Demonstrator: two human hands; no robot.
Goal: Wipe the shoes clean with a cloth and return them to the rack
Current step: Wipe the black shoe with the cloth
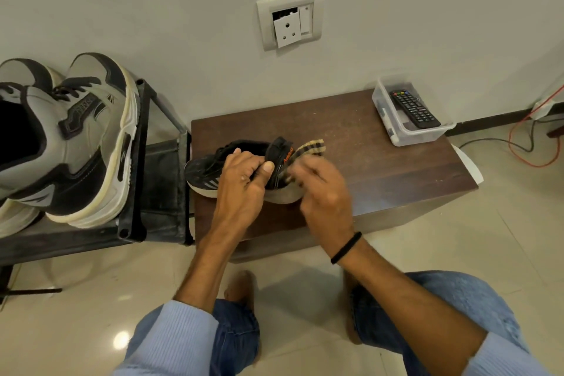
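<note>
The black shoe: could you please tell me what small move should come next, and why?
Probably stroke the cloth along the heel: the right hand holds it there, while the left hand grips the shoe steady on the table.

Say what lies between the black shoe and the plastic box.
Head view: only the cloth, beside the shoe; then bare table up to the box.

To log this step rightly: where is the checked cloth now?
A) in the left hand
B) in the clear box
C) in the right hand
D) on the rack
C: the cloth sticks out of the right hand at the heel of the black shoe, which the left hand grips.
</note>
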